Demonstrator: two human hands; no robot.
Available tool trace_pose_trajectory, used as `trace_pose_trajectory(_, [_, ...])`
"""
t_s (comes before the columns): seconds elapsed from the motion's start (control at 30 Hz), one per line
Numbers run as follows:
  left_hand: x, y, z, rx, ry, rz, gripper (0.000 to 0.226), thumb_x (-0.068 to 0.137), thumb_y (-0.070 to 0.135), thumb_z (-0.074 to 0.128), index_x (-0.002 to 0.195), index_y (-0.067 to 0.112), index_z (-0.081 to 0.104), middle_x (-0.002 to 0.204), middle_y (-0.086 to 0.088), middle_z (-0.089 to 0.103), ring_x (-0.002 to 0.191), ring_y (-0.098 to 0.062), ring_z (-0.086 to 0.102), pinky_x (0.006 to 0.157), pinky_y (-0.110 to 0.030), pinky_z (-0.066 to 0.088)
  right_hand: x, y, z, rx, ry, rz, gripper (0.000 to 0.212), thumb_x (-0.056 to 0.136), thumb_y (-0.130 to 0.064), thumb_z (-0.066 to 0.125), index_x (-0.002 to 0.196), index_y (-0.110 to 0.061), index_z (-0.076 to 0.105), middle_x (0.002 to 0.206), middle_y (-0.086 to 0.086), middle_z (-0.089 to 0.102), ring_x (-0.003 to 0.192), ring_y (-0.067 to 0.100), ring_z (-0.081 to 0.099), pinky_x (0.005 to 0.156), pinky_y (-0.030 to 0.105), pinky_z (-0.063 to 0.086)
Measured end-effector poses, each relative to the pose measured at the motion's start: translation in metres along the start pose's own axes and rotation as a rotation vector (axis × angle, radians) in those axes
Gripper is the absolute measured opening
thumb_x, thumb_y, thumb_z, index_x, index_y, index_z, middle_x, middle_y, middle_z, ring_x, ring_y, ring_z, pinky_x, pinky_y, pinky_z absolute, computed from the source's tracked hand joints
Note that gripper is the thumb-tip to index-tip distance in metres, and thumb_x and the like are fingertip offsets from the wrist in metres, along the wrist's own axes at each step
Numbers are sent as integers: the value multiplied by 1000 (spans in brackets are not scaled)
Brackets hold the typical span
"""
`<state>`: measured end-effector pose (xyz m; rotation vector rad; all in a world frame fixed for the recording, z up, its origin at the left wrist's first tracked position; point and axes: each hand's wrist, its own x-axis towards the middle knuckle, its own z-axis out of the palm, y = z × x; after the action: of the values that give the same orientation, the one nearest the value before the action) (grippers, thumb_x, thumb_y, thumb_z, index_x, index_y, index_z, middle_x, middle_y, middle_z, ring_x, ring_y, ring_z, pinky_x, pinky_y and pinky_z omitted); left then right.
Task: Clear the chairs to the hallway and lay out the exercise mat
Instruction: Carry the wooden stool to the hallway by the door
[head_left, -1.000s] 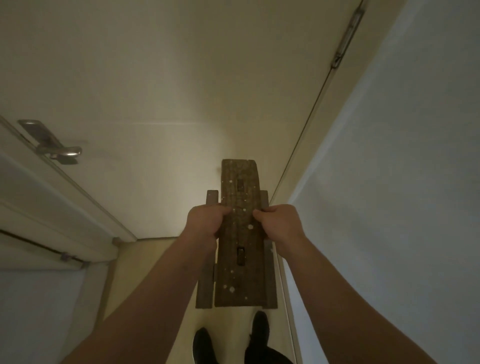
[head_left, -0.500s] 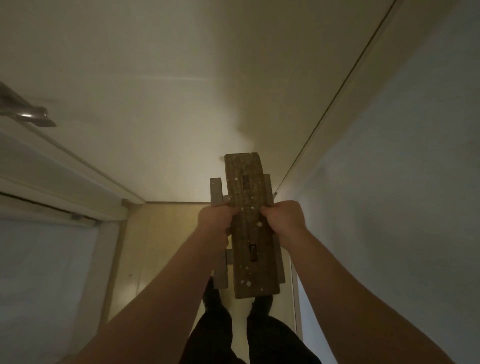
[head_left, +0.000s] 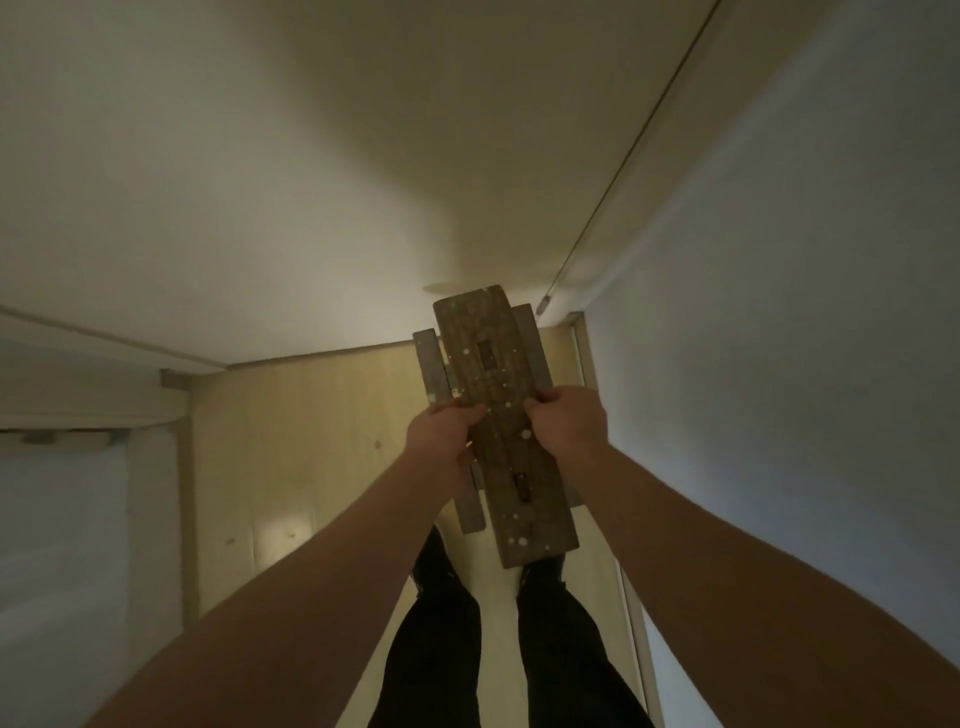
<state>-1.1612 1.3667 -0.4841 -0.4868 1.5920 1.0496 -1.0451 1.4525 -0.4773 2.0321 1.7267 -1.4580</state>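
Observation:
I hold a small wooden stool (head_left: 491, 364) out in front of me, seen from above, its narrow brown seat speckled with pale paint spots and its legs sticking out on both sides. My left hand (head_left: 441, 431) grips the seat's left edge and my right hand (head_left: 569, 423) grips its right edge, both near the middle of the seat. The stool hangs above the pale wooden floor (head_left: 311, 441), close to the wall on the right. No exercise mat is in view.
A cream door or wall (head_left: 311, 182) closes off the narrow hallway ahead. A bluish-white wall (head_left: 805, 364) runs along the right, with a skirting strip (head_left: 634, 613) at its foot. A door frame (head_left: 176, 395) stands at the left. My dark-trousered legs (head_left: 498, 649) are below the stool.
I have stepped forward: the door ahead and the left door frame have slid toward me and the door handle has left the view. The stool is lower and tilted slightly, held as before.

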Motion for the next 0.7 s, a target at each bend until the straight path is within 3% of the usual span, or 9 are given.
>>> trace_pose_trajectory(0.07, [28, -13, 4, 34, -10, -11, 18, 92, 5, 69, 108, 13, 71, 105, -7, 76, 96, -24, 73, 66, -33, 63, 20, 21, 12, 46, 12, 24, 20, 97, -26, 64, 109, -17, 77, 68, -13, 61, 63, 3, 59, 54, 19, 44])
trace_pose_trajectory(0.17, [73, -34, 15, 81, 0, -9, 16, 93, 8, 69, 105, 18, 70, 104, -3, 75, 97, -21, 71, 76, -35, 63, 55, 52, 32, 105, 34, 62, 20, 96, -25, 66, 110, -16, 77, 73, -7, 68, 71, 13, 68, 70, 30, 58])
trace_pose_trajectory(0.3, [125, -57, 27, 92, -14, -13, 17, 92, 5, 67, 107, 12, 72, 102, -6, 77, 91, -22, 73, 62, -30, 62, 107, 91, 61, 142, 71, 89, 20, 93, -26, 68, 107, -16, 78, 66, -11, 63, 65, 7, 63, 58, 22, 49])
trace_pose_trajectory(0.4, [154, -73, 32, 76, -37, -28, 18, 92, 2, 62, 106, 9, 71, 103, -10, 75, 88, -24, 71, 53, -26, 57, 134, 114, 80, 223, 73, 137, 21, 93, -23, 69, 110, -14, 78, 70, -7, 67, 69, 12, 67, 70, 32, 60])
trace_pose_trajectory(0.53, [196, -93, 43, 90, -28, -34, 18, 91, 3, 63, 107, 7, 69, 104, -10, 74, 93, -26, 70, 64, -31, 56, 170, 144, 106, 305, 74, 170, 25, 94, -21, 66, 116, -16, 75, 92, 6, 75, 80, 24, 73, 79, 46, 63])
trace_pose_trajectory(0.7, [241, -110, 51, 101, -35, -39, 24, 90, 5, 62, 112, 7, 70, 105, -9, 74, 94, -26, 70, 65, -32, 55, 214, 170, 126, 321, 15, 180, 29, 93, -14, 60, 119, -15, 74, 94, 10, 74, 84, 30, 73, 80, 52, 62])
